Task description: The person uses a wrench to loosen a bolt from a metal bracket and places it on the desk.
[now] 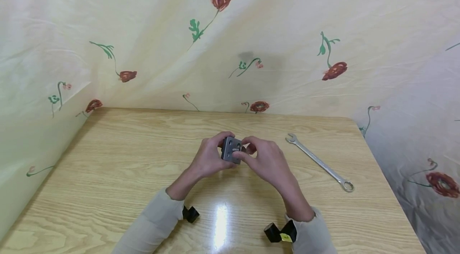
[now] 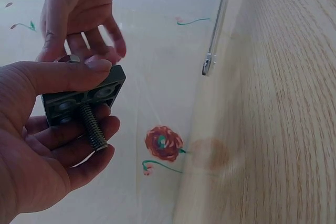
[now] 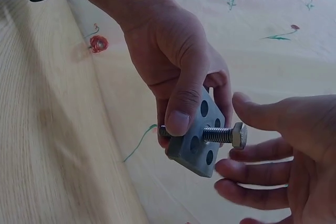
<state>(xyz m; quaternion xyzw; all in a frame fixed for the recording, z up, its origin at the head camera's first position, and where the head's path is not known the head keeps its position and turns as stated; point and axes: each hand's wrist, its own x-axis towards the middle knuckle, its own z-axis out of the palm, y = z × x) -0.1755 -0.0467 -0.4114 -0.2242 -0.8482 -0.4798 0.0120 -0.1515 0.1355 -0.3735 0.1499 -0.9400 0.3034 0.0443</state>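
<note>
My left hand (image 1: pixel 212 154) grips a small grey metal plate (image 3: pixel 191 153) with several round holes, thumb on one edge and fingers round the other side. A hex bolt (image 3: pixel 220 135) passes through the plate. Its head stands off the near face, and the threaded end (image 2: pixel 93 127) sticks out at the back beside my left fingers. Around the bolt head, my right hand (image 1: pixel 267 160) has its thumb and fingers spread; in the right wrist view they appear apart from the head.
On the wooden table (image 1: pixel 143 138), a combination wrench (image 1: pixel 320 162) lies to the right of my hands. A flowered cloth (image 1: pixel 161 66) hangs behind the table and along its sides.
</note>
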